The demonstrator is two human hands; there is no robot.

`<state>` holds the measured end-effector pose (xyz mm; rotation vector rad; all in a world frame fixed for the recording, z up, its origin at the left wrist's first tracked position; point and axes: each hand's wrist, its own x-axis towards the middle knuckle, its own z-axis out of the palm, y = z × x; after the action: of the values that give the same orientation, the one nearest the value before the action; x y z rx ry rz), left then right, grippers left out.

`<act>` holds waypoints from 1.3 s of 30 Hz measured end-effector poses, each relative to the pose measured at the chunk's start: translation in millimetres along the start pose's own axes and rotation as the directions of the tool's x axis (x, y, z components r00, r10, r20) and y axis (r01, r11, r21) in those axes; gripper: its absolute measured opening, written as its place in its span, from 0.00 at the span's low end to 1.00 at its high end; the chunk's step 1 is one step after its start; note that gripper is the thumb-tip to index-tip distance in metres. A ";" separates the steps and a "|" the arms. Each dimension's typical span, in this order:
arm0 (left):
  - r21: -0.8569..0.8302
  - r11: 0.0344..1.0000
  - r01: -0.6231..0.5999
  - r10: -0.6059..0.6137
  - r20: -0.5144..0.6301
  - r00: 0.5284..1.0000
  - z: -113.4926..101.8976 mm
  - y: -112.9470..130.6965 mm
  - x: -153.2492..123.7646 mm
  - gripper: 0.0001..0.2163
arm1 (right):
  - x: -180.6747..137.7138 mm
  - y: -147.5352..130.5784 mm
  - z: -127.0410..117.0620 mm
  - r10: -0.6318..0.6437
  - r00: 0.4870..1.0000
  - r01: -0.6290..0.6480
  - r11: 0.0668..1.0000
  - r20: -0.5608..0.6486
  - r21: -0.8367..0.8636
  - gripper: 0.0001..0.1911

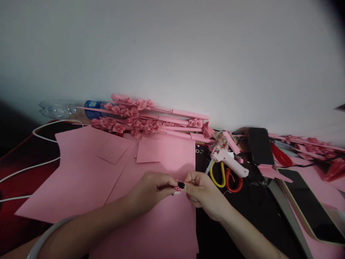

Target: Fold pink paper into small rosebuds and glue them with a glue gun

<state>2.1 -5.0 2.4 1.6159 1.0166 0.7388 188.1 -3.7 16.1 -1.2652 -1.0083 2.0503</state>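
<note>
My left hand (159, 189) and my right hand (201, 190) meet fingertip to fingertip over the pink paper sheets (172, 219). Between them they pinch a small piece of pink paper (177, 188), mostly hidden by the fingers, so its folded shape cannot be made out. Both hands are closed on it. Just beyond my left hand, small pink paper squares (148, 150) lie on the big sheets. To the right of my right hand lie a white glue gun (226, 156) and scissors with yellow and red handles (234, 181).
Pink paper flower stems (140, 120) are piled along the wall, beside a clear plastic bottle (61, 109) with a blue label. A dark phone (260, 145) and a larger phone (309, 201) lie at right. A white cable (35, 164) runs in from the left.
</note>
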 end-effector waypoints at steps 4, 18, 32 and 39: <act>0.004 1.000 -0.008 0.008 -0.010 1.000 0.3 -1.6 -1.1 0.04 | 1.0 0.0 0.5 0.003 1.000 -0.002 1.000 -0.029 0.016 0.21; 0.026 1.000 0.015 -0.016 0.007 1.000 -0.4 -3.5 -0.4 0.05 | 0.3 -0.8 -0.7 0.002 1.000 -0.002 0.999 0.000 0.049 0.21; -0.166 0.973 0.159 -0.155 0.035 0.987 -1.4 1.1 0.6 0.06 | 0.5 -0.2 -2.1 -0.008 1.000 0.007 0.997 0.008 0.073 0.19; -0.156 0.974 0.163 -0.158 0.043 0.986 0.3 -3.8 -0.2 0.06 | 1.9 2.2 0.2 -0.032 0.998 0.033 0.999 -0.061 0.026 0.19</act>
<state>1.3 -4.9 -1.3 1.3865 1.0266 0.6664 187.0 -3.7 13.4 -1.2808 -0.9640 1.9826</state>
